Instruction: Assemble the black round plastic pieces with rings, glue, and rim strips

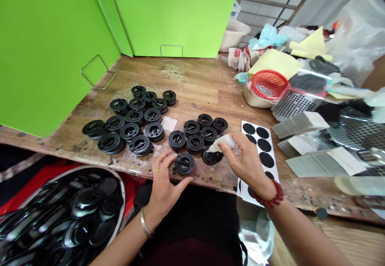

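Note:
My right hand (245,160) is closed round a small white squeeze bottle (225,141), tilted with its nozzle down and left. The nozzle tip is over a round black ring-shaped part (212,158); whether they touch I cannot tell. My left hand (165,182) rests at the table's front edge, fingers spread beside another round black part (184,164). Its thumb and fingertips lie close around that part without closing on it. Just behind stand several more of these parts (195,143) in a group. A larger group of stacked black parts (135,117) covers the table's left side.
A sheet of round black stickers (264,133) lies right of my right hand. Farther right are a red basket (270,82), stacked cards (326,162) and plastic trays. Green panels (177,13) border the back and left. A basin (123,194) of shiny black discs sits below left.

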Available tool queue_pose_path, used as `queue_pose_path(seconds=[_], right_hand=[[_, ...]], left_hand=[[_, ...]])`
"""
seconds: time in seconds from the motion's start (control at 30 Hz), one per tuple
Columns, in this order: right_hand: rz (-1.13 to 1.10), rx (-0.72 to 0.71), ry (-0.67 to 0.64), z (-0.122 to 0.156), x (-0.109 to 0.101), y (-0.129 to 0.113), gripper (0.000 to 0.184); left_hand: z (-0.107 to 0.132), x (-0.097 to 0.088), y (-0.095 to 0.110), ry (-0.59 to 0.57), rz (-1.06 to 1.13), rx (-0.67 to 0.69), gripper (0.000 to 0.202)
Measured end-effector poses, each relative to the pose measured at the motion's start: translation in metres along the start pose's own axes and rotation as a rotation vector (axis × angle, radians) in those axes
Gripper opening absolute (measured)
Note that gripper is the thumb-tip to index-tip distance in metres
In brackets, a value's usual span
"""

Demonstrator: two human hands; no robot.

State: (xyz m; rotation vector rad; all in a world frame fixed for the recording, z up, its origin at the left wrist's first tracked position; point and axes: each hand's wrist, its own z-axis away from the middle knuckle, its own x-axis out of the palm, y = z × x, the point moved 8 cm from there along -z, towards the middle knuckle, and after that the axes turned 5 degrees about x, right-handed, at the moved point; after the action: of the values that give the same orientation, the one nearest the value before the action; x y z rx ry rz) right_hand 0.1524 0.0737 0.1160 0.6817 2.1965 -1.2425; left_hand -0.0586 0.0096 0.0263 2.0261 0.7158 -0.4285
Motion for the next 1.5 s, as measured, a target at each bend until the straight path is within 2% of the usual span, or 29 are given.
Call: queue_pose_path(seconds=[0.27, 0.5, 0.63, 0.83, 1.03, 1.3, 1.5], right_hand=[[0.047, -0.049, 0.037, -0.009, -0.001, 0.005, 0.021], [0.134, -0.090, 0.078, -0.012, -0.011, 0.006, 0.023], [0.151, -0.112, 0.067, -0.008, -0.017, 0.004, 0.018], [0.186, -0.106, 0.037, 0.002, -0.027, 0.001, 0.022], [0.158, -0.096, -0.021, 0.012, -0.032, -0.005, 0.015], [0.055, -0.028, -0.073, 0.019, -0.023, -0.011, 0.016], [0.058, -0.023, -0.076, 0.018, -0.019, -0.012, 0.020]], left_hand=[[0.002, -0.004, 0.001, -0.003, 0.011, 0.025, 0.063], [0.002, -0.006, -0.002, -0.001, 0.020, 0.061, 0.054], [0.002, -0.009, -0.007, 0.010, 0.024, 0.053, 0.047], [0.002, -0.011, -0.019, 0.026, 0.025, -0.011, 0.038], [0.002, -0.010, -0.020, 0.020, 0.026, -0.024, 0.036], [0.001, -0.009, -0.021, 0.017, 0.035, -0.034, 0.035], [-0.001, -0.012, -0.025, 0.008, 0.069, -0.074, 0.034]])
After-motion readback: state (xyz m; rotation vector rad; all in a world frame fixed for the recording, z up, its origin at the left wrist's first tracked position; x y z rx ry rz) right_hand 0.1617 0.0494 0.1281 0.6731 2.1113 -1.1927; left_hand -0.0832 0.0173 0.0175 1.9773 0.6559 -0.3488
